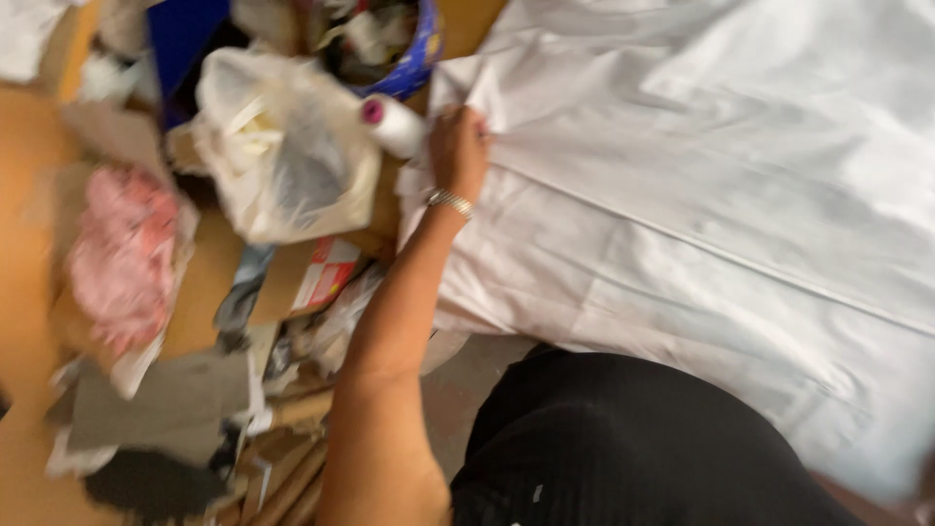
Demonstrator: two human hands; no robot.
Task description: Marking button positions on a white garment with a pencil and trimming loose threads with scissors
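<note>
Head view: a large white fabric sheet [701, 185] lies spread over the right and far side of the surface [29, 166], with a long seam running across it. It looks light, soft and limp, likely to drape and slide, so its left edge or a fold seems the best place to pinch it. The left hand [458, 151] reaches far out, arm nearly straight, bracelet at the wrist, fingers closed on the sheet's bunched left edge. Just beside it lies a white thread spool [394, 125], then a plastic bag [282, 146]. The right hand is out of sight.
</note>
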